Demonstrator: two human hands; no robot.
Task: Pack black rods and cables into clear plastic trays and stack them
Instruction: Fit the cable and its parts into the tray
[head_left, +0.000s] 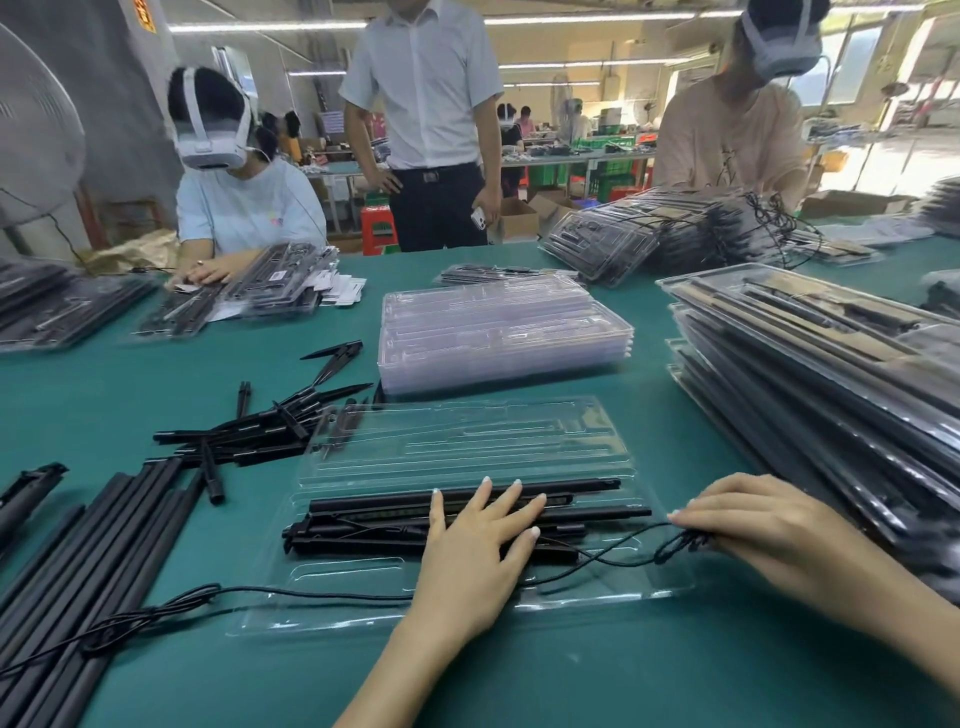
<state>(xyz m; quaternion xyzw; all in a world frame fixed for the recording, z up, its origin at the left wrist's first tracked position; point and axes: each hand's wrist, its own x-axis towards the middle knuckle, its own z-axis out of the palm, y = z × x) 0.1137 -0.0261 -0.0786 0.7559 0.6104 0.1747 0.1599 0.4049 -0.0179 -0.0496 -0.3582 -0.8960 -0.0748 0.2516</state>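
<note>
On the left of the green tabletop (156, 374), loose black rods (98, 525) lie in a fan, and a black cable (291, 592) starts from a coil resting on them, then runs rightward along the near edge of the open clear tray (467, 441). That tray sits with its long axis left to right across the person's front, and the rods already packed (363, 519) lie the same way in its near channels. The left hand (478, 545) rests flat on those rods, fingers straight and spread, pressing them down rather than gripping anything. The cable passes under or behind this hand, where its path is hidden, and comes out beyond it in a loose curve over the tray's near right part. There the right hand (753, 525) pinches a small bunched loop of the cable (680, 543) between curled fingers, just over the tray's right end. The next move probably turns on that cable: most of its slack lies to the left, outside the tray, so it has to be drawn rightward, along the tray's long axis, to the right hand that already holds it. Behind stands a stack of empty trays (498, 332), and to the right a pile of filled trays (831, 374).
</note>
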